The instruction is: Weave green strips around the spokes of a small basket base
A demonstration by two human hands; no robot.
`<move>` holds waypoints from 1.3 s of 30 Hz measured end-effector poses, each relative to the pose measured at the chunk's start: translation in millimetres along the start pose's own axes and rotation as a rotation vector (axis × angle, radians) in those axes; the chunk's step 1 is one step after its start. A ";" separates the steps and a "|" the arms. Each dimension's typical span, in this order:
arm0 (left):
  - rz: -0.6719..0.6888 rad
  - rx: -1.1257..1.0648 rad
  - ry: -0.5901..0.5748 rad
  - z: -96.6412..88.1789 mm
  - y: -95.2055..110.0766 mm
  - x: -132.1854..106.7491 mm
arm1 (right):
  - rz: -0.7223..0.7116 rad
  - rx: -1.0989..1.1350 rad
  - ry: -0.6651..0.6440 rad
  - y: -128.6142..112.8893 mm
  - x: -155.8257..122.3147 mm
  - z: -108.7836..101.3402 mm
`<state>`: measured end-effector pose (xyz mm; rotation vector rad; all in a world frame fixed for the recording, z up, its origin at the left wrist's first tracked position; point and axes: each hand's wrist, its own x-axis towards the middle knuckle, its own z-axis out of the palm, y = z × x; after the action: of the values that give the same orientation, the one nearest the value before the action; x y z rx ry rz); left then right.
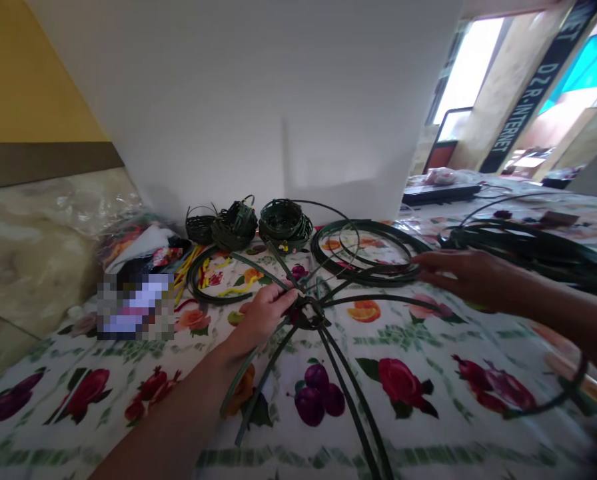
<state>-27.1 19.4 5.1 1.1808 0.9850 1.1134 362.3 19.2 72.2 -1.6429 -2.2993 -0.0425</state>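
Note:
My left hand pinches the woven centre of a piece of dark green flat strips, near the middle of the view. Its strips fan out over the tablecloth on all sides, several of them toward me. To the right, my right hand is closed, with thumb and fingertips together at the end of a thin dark strand. That strand curves back toward the woven centre. Just behind the right fingertips lies a coil of green strip, partly overlapped by the thin strand.
Small woven baskets and bundled strip stand along the white board. A larger coil lies at right. At left are yellow strips, another coil and a plastic bag of items. The tablecloth has a fruit print.

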 end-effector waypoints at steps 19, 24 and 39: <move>-0.094 -0.316 0.056 15.4 13.4 -13.2 | 0.148 -0.171 0.344 17.9 41.0 -12.9; -0.146 -0.274 0.041 19.3 10.2 -17.7 | -0.240 0.134 0.370 -58.7 44.9 31.0; -0.178 -0.298 -0.151 31.9 8.7 -26.4 | -0.638 0.359 0.337 -120.0 24.7 73.7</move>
<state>-2.2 -12.2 18.2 0.9029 0.7617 0.9749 226.5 16.0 27.6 -0.6375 -2.2922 -0.0422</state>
